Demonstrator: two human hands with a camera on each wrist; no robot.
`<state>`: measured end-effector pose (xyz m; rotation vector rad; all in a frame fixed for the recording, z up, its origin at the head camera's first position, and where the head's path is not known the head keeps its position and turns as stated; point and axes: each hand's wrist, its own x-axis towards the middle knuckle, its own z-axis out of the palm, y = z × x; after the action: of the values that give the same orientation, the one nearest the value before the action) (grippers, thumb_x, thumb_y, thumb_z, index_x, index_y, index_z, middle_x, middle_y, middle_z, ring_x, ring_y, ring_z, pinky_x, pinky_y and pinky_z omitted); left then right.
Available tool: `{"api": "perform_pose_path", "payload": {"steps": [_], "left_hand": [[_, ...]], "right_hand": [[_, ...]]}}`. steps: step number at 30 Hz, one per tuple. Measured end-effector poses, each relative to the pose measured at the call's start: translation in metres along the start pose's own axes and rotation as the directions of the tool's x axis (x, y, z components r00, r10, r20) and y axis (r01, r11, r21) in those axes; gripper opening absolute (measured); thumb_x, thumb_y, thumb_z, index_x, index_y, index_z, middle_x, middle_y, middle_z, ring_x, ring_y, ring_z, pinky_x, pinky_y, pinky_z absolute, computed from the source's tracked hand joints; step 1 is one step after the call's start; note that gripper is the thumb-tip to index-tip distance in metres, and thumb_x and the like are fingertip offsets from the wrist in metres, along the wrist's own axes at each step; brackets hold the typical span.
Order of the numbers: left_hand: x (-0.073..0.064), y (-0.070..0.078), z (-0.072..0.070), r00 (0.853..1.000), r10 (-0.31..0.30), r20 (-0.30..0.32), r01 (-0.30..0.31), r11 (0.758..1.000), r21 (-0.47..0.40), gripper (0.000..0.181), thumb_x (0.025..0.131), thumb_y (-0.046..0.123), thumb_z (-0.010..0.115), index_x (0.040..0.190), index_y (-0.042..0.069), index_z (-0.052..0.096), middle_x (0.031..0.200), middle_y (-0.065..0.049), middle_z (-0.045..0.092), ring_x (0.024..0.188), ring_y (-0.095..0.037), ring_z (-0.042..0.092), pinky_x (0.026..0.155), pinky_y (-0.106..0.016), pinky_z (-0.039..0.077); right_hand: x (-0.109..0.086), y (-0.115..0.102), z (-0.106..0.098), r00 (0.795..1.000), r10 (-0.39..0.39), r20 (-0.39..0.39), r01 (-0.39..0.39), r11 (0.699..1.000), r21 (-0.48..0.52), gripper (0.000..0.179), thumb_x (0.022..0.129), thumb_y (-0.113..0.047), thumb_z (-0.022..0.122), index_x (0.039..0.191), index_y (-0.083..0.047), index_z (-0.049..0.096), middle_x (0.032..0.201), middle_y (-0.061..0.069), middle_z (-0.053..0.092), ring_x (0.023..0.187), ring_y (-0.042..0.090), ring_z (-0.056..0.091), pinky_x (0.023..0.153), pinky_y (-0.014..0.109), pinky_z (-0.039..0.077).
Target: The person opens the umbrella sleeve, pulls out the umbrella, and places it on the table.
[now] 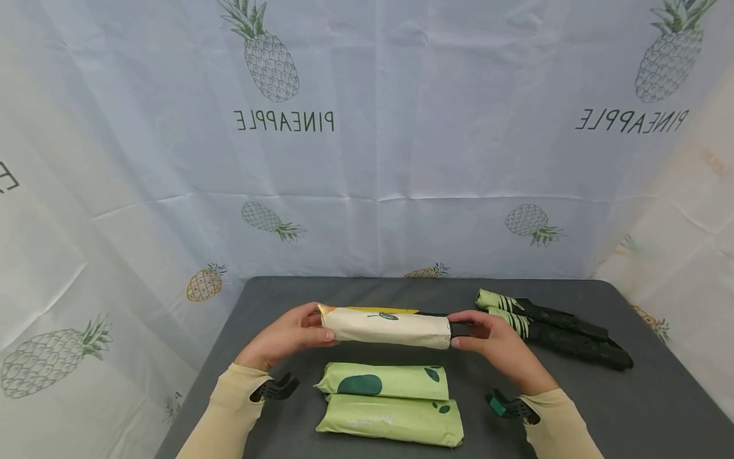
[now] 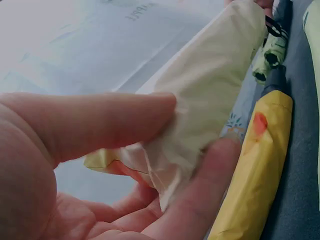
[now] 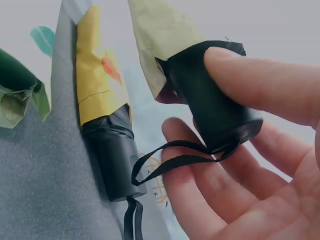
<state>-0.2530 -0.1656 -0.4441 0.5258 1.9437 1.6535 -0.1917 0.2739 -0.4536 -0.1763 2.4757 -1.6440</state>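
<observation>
A folded umbrella in a cream sleeve [image 1: 390, 328] with a leaf print is held level above the table between both hands. My left hand [image 1: 292, 335] pinches the sleeve's left end, its thumb pressing the cloth in the left wrist view. At the other end, my right hand [image 1: 493, 338] grips the black handle [image 3: 215, 100], from which a wrist strap loops. Just behind, mostly hidden in the head view, lies a yellow umbrella [image 2: 260, 160] with a black handle. Two light green printed sleeves [image 1: 390, 382] lie side by side in front of the hands.
Two folded umbrellas in black and striped green [image 1: 573, 335] lie at the table's right. The dark grey table [image 1: 275, 293] ends at the back against a pale curtain [image 1: 378, 159] printed with pineapples.
</observation>
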Motion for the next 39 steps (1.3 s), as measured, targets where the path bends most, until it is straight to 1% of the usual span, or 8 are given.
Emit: {"api": "perform_pose_path", "payload": {"steps": [2, 6, 12, 17, 21, 27, 34, 39], "left_hand": [[0.0, 0.001, 0.001, 1.0, -0.001, -0.009, 0.001, 1.0, -0.025, 0.058, 0.102, 0.014, 0.075, 0.153, 0.0, 0.05, 0.14, -0.015, 0.066, 0.123, -0.023, 0.07, 0.106, -0.039, 0.061], [0.001, 0.002, 0.003, 0.999, -0.008, -0.041, 0.008, 1.0, -0.012, 0.058, 0.101, 0.017, 0.078, 0.153, 0.003, 0.054, 0.137, -0.012, 0.067, 0.12, -0.024, 0.07, 0.103, -0.04, 0.062], [0.002, 0.003, 0.006, 0.998, -0.007, -0.066, 0.006, 1.0, -0.014, 0.056, 0.101, 0.019, 0.078, 0.149, 0.001, 0.057, 0.132, -0.01, 0.069, 0.117, -0.023, 0.072, 0.102, -0.041, 0.063], [0.003, 0.005, 0.008, 0.998, -0.009, -0.061, 0.007, 0.999, -0.038, 0.058, 0.101, 0.019, 0.078, 0.15, -0.002, 0.054, 0.132, -0.012, 0.07, 0.117, -0.024, 0.073, 0.106, -0.049, 0.061], [0.003, 0.007, 0.01, 0.997, -0.007, -0.073, 0.004, 0.999, -0.047, 0.061, 0.1, 0.019, 0.08, 0.152, -0.001, 0.053, 0.133, -0.013, 0.069, 0.118, -0.024, 0.073, 0.104, -0.047, 0.063], [0.002, 0.008, 0.011, 0.997, 0.005, -0.083, -0.009, 0.999, -0.052, 0.063, 0.101, 0.019, 0.08, 0.155, 0.003, 0.053, 0.135, -0.013, 0.067, 0.119, -0.025, 0.072, 0.101, -0.043, 0.064], [0.002, 0.008, 0.014, 0.997, 0.015, -0.081, -0.019, 0.999, -0.05, 0.061, 0.1, 0.017, 0.08, 0.153, 0.002, 0.055, 0.134, -0.013, 0.068, 0.117, -0.026, 0.072, 0.1, -0.045, 0.064], [0.003, 0.008, 0.016, 0.997, 0.008, -0.073, -0.011, 0.999, -0.05, 0.063, 0.1, 0.018, 0.08, 0.154, 0.001, 0.053, 0.135, -0.014, 0.068, 0.117, -0.026, 0.072, 0.1, -0.045, 0.064]], "right_hand": [[-0.001, -0.001, -0.001, 1.0, -0.008, 0.006, 0.008, 1.0, 0.008, 0.053, 0.095, -0.031, 0.085, 0.144, -0.016, 0.067, 0.143, 0.013, 0.066, 0.119, 0.024, 0.072, 0.101, 0.045, 0.06], [-0.001, -0.003, -0.001, 1.0, -0.023, 0.014, 0.023, 0.999, 0.022, 0.053, 0.096, -0.032, 0.084, 0.144, -0.016, 0.067, 0.144, 0.013, 0.064, 0.12, 0.024, 0.072, 0.1, 0.043, 0.06], [-0.001, -0.007, 0.0, 1.0, -0.021, 0.022, 0.019, 0.996, 0.082, 0.055, 0.098, -0.031, 0.083, 0.146, -0.013, 0.064, 0.146, 0.014, 0.062, 0.117, 0.016, 0.074, 0.1, 0.04, 0.059], [-0.002, -0.01, 0.001, 1.0, -0.014, 0.021, 0.011, 0.989, 0.147, 0.057, 0.099, -0.025, 0.082, 0.147, -0.005, 0.06, 0.142, 0.019, 0.064, 0.113, 0.015, 0.073, 0.093, 0.036, 0.06], [-0.001, -0.01, 0.001, 1.0, -0.023, 0.0, 0.023, 0.989, 0.148, 0.056, 0.098, -0.024, 0.083, 0.145, -0.003, 0.063, 0.139, 0.02, 0.067, 0.112, 0.014, 0.074, 0.091, 0.033, 0.061], [-0.002, -0.009, 0.001, 1.0, -0.003, -0.027, 0.008, 0.985, 0.17, 0.056, 0.095, -0.022, 0.085, 0.145, -0.004, 0.066, 0.125, 0.005, 0.076, 0.104, 0.023, 0.076, 0.091, 0.034, 0.061], [-0.003, -0.009, -0.003, 1.0, 0.001, -0.02, 0.002, 0.985, 0.174, 0.055, 0.099, -0.024, 0.081, 0.146, -0.001, 0.064, 0.12, 0.007, 0.077, 0.102, 0.021, 0.077, 0.092, 0.035, 0.06], [-0.004, -0.006, -0.004, 0.999, -0.025, -0.027, 0.03, 0.979, 0.202, 0.052, 0.101, -0.021, 0.078, 0.145, 0.002, 0.064, 0.113, 0.002, 0.078, 0.099, 0.018, 0.076, 0.089, 0.034, 0.061]]}}
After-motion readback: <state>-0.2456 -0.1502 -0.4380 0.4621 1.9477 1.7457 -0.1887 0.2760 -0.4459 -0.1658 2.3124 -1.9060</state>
